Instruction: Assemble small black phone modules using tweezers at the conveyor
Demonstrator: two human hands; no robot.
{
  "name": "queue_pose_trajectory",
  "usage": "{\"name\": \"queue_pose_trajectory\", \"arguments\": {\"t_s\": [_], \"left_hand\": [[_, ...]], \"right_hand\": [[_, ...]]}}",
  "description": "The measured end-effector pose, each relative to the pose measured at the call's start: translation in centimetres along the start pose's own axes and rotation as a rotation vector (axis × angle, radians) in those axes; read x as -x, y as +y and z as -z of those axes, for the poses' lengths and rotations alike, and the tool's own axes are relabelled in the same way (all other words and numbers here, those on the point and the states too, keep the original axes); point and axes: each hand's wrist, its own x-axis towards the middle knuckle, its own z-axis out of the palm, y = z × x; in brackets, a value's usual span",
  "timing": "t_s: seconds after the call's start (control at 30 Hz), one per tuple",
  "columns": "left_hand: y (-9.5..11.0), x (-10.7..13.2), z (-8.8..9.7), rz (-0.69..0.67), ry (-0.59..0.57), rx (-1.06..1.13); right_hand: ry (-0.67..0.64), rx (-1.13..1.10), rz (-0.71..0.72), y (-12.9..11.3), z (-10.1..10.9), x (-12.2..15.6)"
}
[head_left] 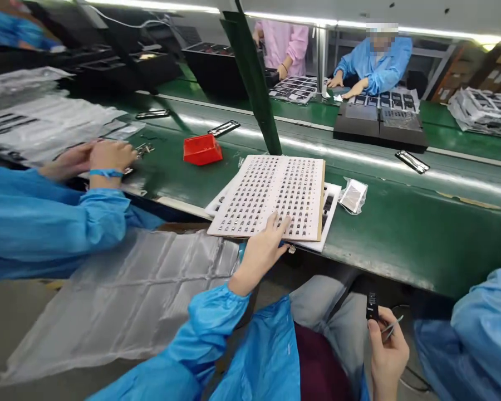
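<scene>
My left hand (264, 248) reaches over the front edge of a white sheet (271, 192) dotted with rows of small dark parts. Its fingers lie stretched out on the sheet, the thumb near the edge. The sheet rests on a white foam tray (332, 207), which mostly lies hidden under it. Low on the right, above the lap, my right hand (388, 345) is closed on a small black rectangular part (372, 306), held upright between thumb and fingers. A thin grey tool (392, 327), perhaps tweezers, also sticks out from this hand.
Behind the sheet stand a red bin (202, 149) and a green post (250, 78). A clear bag (354, 195) lies to the right. Co-workers' sleeves flank me (54, 217). Bubble wrap (150, 295) hangs at left; a black box (379, 128) stands across the bench.
</scene>
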Motion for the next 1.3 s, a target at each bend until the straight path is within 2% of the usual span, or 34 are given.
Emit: {"name": "queue_pose_trajectory", "arguments": {"t_s": [0.13, 0.23, 0.3, 0.37, 0.47, 0.6, 0.73, 0.83, 0.93, 1.07, 1.17, 1.3], "left_hand": [[-1.4, -0.3, 2.0, -0.056, -0.042, -0.151], [-2.7, -0.3, 4.4, -0.062, 0.025, -0.225], [-3.6, -0.4, 6.0, -0.033, 0.113, -0.262], [-4.6, -0.8, 7.3, -0.033, 0.25, -0.307], [-5.5, -1.6, 8.3, -0.136, 0.499, -0.371], [-5.9, -2.3, 7.9, -0.215, 0.71, -0.331], [-6.1, -2.0, 7.2, -0.168, 0.793, -0.228], [-6.3, -1.5, 7.0, -0.124, 0.841, -0.092], [-6.4, -1.0, 6.8, -0.095, 0.899, -0.026], [-6.4, -0.6, 6.4, -0.084, 0.932, 0.011], [-6.4, -0.2, 6.2, -0.065, 0.916, 0.047], [-6.5, 0.1, 6.2, -0.064, 0.937, 0.063]], "right_hand": [[-0.001, -0.023, 0.0, 2.1, 0.6, -1.9], [-0.069, -0.042, 0.034, 2.1, 0.0, -3.2], [-0.117, -0.041, 0.079, 1.2, -0.7, -4.4], [-0.157, -0.023, 0.125, -0.1, -1.7, -5.8], [-0.252, 0.054, 0.196, -2.6, -3.8, -8.3], [-0.464, 0.198, 0.369, -5.7, -8.7, -11.4], [-0.762, 0.33, 0.603, -6.8, -14.7, -13.3], [-0.908, 0.571, 0.71, -6.6, -17.5, -14.2], [-1.005, 0.783, 0.756, -6.9, -18.6, -14.8], [-1.052, 0.911, 0.771, -7.8, -19.5, -15.1], [-1.028, 0.892, 0.754, -8.2, -19.8, -15.1], [-1.008, 0.745, 0.753, -8.1, -18.7, -15.1]]}}
